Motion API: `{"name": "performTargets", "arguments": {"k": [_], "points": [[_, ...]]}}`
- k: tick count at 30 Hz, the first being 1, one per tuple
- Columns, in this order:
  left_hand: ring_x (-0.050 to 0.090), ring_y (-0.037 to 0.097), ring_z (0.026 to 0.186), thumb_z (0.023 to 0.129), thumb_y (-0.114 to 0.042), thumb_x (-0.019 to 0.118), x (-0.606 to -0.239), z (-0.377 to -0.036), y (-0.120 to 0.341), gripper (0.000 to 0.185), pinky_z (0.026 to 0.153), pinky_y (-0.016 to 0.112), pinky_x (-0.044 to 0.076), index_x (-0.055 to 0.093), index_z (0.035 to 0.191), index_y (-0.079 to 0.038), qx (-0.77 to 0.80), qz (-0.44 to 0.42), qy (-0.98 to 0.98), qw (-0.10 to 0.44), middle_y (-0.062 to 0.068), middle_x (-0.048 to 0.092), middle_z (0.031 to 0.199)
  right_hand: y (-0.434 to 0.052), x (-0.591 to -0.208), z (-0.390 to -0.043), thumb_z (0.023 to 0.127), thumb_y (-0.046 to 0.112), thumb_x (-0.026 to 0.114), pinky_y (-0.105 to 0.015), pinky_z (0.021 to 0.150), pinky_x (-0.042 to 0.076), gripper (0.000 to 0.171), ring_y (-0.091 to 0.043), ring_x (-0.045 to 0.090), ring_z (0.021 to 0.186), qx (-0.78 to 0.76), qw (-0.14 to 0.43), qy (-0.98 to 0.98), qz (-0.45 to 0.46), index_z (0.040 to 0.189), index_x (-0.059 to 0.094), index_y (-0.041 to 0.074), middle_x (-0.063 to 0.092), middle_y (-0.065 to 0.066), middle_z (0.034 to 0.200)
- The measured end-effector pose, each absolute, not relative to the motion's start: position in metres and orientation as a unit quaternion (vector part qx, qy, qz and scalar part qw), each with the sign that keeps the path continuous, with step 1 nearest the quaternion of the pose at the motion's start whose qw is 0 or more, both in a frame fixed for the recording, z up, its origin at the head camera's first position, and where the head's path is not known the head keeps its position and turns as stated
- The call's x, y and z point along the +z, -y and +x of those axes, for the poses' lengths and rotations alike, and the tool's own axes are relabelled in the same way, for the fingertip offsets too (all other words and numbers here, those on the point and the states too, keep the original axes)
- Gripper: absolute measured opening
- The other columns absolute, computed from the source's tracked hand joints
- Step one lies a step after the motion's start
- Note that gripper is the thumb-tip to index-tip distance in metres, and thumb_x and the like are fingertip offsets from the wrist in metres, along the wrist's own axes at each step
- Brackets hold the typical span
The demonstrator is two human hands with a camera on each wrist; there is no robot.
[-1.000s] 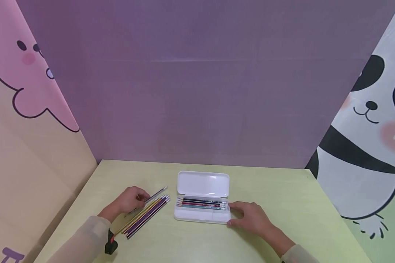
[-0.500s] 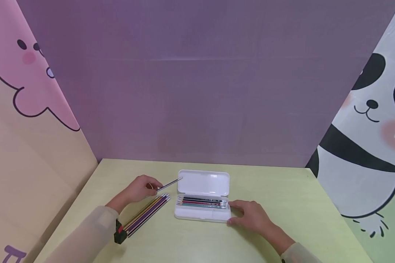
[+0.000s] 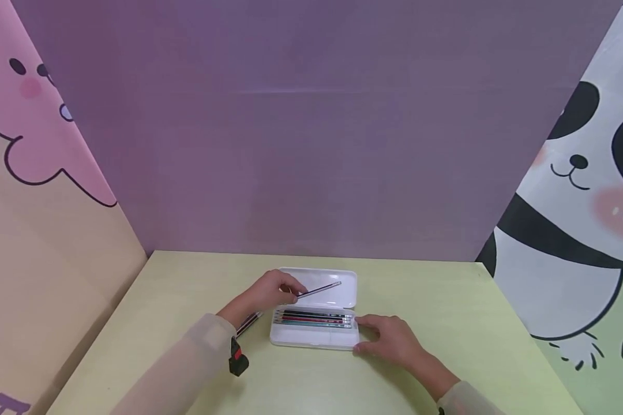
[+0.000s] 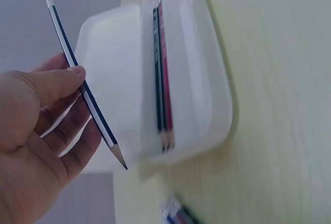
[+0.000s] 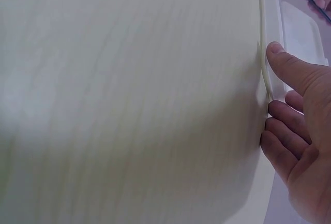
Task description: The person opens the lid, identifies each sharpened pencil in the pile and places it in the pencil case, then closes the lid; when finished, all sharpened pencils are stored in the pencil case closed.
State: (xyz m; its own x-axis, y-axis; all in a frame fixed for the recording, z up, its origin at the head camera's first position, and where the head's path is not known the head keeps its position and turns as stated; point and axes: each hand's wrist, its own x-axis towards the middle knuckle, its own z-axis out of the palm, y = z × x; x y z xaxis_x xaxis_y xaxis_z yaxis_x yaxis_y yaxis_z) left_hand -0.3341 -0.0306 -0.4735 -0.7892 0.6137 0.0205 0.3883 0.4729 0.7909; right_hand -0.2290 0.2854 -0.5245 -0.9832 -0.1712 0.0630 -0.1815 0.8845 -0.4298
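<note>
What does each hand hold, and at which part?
The left hand pinches a pencil near its middle. The right hand holds nothing; its fingers rest against the case's right end.

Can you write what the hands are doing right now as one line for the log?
left hand pinches blue-striped wooden pencil above white plastic pencil case | right hand steadies case's right end | pencils inside

Left hand (image 3: pixel 270 291) holds a pencil (image 3: pixel 319 289) over the open case (image 3: pixel 311 340) (white) — right hand (image 3: pixel 389 340) steadies it.
</note>
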Motion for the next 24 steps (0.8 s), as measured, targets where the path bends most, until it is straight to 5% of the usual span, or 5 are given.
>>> {"name": "performTargets", "arguments": {"k": [16,24], "points": [[0.058,0.012,0.083,0.090,0.003,0.072,-0.498,-0.324,-0.003,0.020,0.076,0.027,0.050,0.081,0.106,-0.007,0.366,0.321,-0.860,0.153,0.004,0.075,0.094,-0.286,-0.524,-0.230,0.069,0.046,0.092,-0.050,0.098,0.050,0.064,-0.022,0.071,0.111,0.216,0.020,0.970,0.106,0.126,0.075,0.022,0.075,0.003,0.122],[0.059,0.008,0.086,0.089,-0.001,0.075,-0.513,-0.327,-0.004,0.019,0.082,0.025,0.052,0.083,0.101,-0.013,0.329,0.314,-0.879,0.142,-0.007,0.074,0.095,-0.287,-0.524,-0.230,0.069,0.046,0.092,-0.048,0.095,0.051,0.063,-0.023,0.071,0.110,0.219,0.021,0.970,0.108,0.125,0.075,0.022,0.075,0.002,0.121]]}}
